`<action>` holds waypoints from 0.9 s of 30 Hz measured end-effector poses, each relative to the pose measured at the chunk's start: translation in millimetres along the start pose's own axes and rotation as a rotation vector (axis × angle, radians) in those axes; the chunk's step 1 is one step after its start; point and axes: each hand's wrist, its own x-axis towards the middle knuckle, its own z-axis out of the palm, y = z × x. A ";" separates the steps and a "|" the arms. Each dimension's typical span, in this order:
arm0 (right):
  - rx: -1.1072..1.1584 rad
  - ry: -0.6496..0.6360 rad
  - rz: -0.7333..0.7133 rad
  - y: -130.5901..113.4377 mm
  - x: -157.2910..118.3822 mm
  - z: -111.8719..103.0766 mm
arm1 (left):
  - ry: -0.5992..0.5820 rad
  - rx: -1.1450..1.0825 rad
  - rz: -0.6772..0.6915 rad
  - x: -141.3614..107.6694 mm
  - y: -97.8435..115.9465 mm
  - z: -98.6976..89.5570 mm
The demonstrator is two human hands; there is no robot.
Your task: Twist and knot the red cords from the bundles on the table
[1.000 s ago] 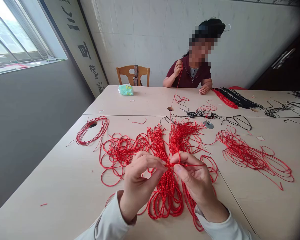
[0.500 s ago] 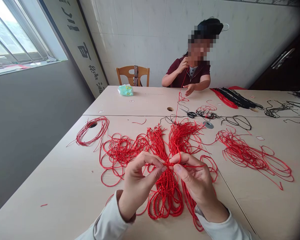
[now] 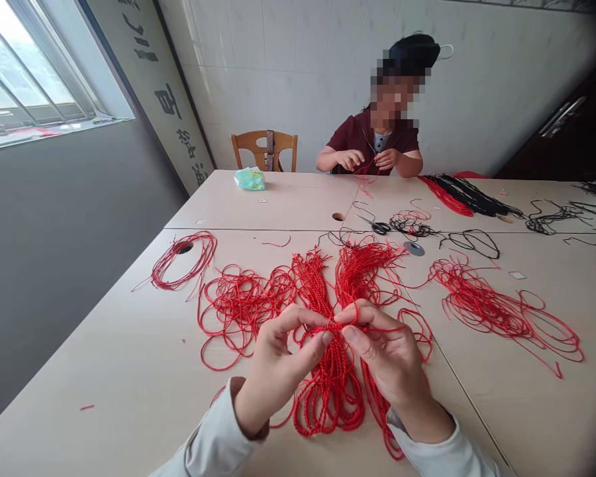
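the person's left hand [image 3: 278, 371] and right hand [image 3: 392, 364] were raised just above the desk [image 3: 129, 391], and their fingers [image 3: 322, 338] were drawn narrow, each thumb and fingertips pinching a strand of red twisted cord [image 3: 336, 326] at nearly the same spot, the two grips almost touching. under the fingers hung a bundle of the same cord [image 3: 328, 397], its loops lying on the desk, and straight beyond the fingers lay a second red bundle [image 3: 362, 271] with frayed ends. to the left of the fingers sat a loose red tangle [image 3: 233, 311], and farther left a red coil [image 3: 183, 258] lay around a round hole in the desk. to the right of the fingers spread another red tangle [image 3: 491, 311]. well beyond the fingers were black-handled scissors [image 3: 375, 226], a metal washer [image 3: 414, 248] and hanks of black cord [image 3: 471, 195]. far beyond the fingers, across the desk, a seated co-worker [image 3: 392, 146] in a dark red shirt held a short red cord [image 3: 362, 171] in both hands, and a green packet [image 3: 249, 179] lay on the desk in front of a wooden chair [image 3: 263, 142].
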 end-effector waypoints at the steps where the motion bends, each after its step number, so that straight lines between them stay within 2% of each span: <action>1: 0.008 0.003 0.015 0.3 -0.2 -0.1 | -0.002 -0.004 0.004 -0.1 -0.2 0.1; 9: 0.057 0.002 0.044 0.2 0.8 1.1 | -0.014 0.017 0.013 -2.7 -0.7 -0.9; 17: -0.005 -0.014 -0.006 -3.8 -0.2 1.9 | -0.009 -0.016 0.018 -1.0 1.2 -2.0; 23: 0.036 -0.040 -0.001 -2.2 -0.5 2.0 | -0.044 -0.161 -0.095 -1.0 -0.9 -3.1; 27: 0.052 -0.046 0.019 -1.3 -0.4 2.6 | -0.058 -0.345 -0.209 0.0 -3.0 -2.4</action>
